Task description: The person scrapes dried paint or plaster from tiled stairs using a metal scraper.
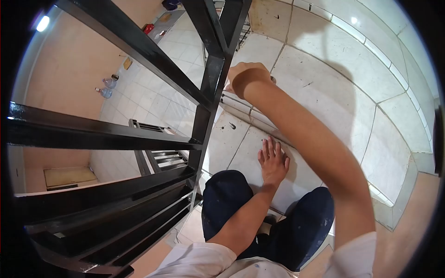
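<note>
My left hand lies flat on the white tile of a stair tread, its fingers spread and holding nothing. Farther up, my right hand is closed at the edge of the higher tiled step, right beside the black metal railing. A small dark end shows at the right side of that fist, and a whitish bit shows under it; what the fingers grip is mostly hidden. Dark specks and a black smear mark the lower tread between the hands.
The railing's bars run along my left side. My knees are bent on the stairs. Below, beyond the railing, lie a tiled floor, plastic bottles, a red item and another black railing section. A curved tiled ledge borders the right.
</note>
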`<move>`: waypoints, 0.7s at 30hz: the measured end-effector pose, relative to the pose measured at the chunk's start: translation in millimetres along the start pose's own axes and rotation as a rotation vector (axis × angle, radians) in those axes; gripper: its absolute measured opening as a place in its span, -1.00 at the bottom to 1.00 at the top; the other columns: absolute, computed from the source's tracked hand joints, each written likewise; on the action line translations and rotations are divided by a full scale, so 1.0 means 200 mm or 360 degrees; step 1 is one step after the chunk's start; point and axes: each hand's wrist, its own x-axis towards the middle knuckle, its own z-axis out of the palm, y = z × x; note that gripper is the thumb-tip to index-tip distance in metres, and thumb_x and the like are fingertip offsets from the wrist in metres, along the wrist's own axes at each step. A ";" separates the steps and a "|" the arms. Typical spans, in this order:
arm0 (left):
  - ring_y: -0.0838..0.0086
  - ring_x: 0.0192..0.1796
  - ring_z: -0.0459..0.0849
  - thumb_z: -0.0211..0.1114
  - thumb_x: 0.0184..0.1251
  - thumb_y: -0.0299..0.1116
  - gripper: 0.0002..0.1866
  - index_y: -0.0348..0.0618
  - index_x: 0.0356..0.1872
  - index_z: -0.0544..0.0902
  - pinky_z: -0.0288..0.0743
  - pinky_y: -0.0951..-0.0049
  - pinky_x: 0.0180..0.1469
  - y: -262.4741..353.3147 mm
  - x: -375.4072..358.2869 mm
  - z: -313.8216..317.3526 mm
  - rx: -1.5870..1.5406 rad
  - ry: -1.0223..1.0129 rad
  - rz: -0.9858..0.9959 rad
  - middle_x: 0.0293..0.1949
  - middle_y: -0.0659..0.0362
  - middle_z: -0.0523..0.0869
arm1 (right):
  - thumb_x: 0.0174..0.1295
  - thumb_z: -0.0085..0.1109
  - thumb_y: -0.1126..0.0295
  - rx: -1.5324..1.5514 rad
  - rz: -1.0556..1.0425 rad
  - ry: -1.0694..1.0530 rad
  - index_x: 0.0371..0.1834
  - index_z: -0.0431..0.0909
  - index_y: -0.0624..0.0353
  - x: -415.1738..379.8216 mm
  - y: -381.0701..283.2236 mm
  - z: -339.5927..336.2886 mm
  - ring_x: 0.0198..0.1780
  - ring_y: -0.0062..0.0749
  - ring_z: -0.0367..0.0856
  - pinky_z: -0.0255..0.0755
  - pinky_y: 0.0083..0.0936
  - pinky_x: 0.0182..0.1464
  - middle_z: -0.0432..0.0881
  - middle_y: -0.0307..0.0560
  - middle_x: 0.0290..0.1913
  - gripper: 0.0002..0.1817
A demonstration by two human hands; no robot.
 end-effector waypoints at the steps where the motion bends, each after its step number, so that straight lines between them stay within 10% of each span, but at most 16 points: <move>1: 0.03 0.64 -0.04 0.26 0.30 -0.03 -0.27 -0.14 0.42 0.29 -0.14 -0.06 0.53 0.00 -0.02 -0.01 -0.0010 -0.0012 -0.0015 0.60 -0.07 0.07 | 0.37 0.17 0.00 -0.0079 -0.0018 -0.0016 0.07 0.72 0.08 0.01 0.00 0.03 0.11 -0.14 0.73 0.64 -0.21 0.07 0.74 0.00 0.06 -0.56; 21: 0.05 0.65 -0.05 0.24 0.32 -0.01 -0.26 -0.12 0.45 0.29 -0.15 -0.05 0.54 0.00 -0.05 -0.01 -0.0009 -0.0098 -0.0061 0.61 -0.05 0.06 | 0.36 0.19 -0.01 0.0149 -0.0126 0.0202 0.01 0.74 -0.04 0.01 0.06 0.09 0.06 -0.08 0.74 0.63 -0.20 0.07 0.75 -0.05 0.03 -0.63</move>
